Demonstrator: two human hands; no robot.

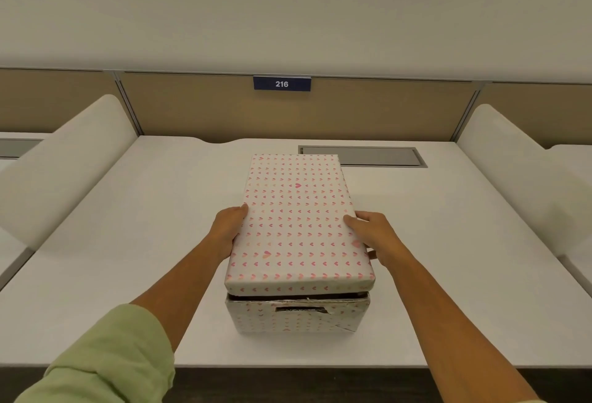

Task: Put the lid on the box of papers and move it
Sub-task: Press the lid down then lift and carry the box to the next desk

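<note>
A long lid (pixel 298 220) wrapped in white paper with pink hearts lies over the box (pixel 298 314), which wears the same paper and has a cut-out handle in its near end. A dark gap shows between the lid's near edge and the box rim. My left hand (pixel 229 226) grips the lid's left side, thumb on its top edge. On the right side, my right hand (pixel 373 232) holds the lid with its fingers wrapped over the edge. The papers inside are hidden.
The box stands in the middle of a white desk (pixel 128 242). White padded dividers (pixel 64 159) flank the desk left and right. A grey cable hatch (pixel 362 155) lies behind the box. A beige back panel carries a blue sign reading 216 (pixel 282 83).
</note>
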